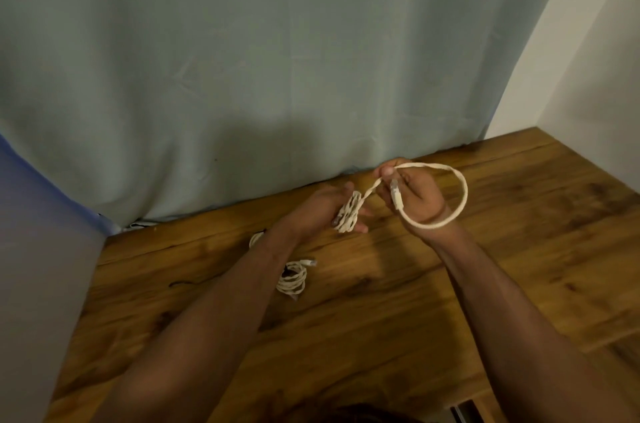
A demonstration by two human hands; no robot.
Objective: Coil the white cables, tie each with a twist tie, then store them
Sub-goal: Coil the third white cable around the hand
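Observation:
My left hand [329, 206] holds a tight coil of white cable [349, 215] wound around its fingers, above the wooden floor. The cable's free end runs to my right hand [415, 196], which pinches it near the plug; a loose loop [462, 194] arcs around the right wrist. A second white cable [293, 279] lies coiled on the floor below my left forearm, its plug sticking out. Part of another white cable [255, 238] shows behind the left forearm. A thin dark twist tie [185, 283] lies on the floor at the left.
A pale green curtain [242, 76] hangs down to the wooden floor [381, 301] behind my hands. A white wall [588, 59] stands at the right, a grey-blue surface [41, 267] at the left. A vent edge [465, 410] shows at the bottom.

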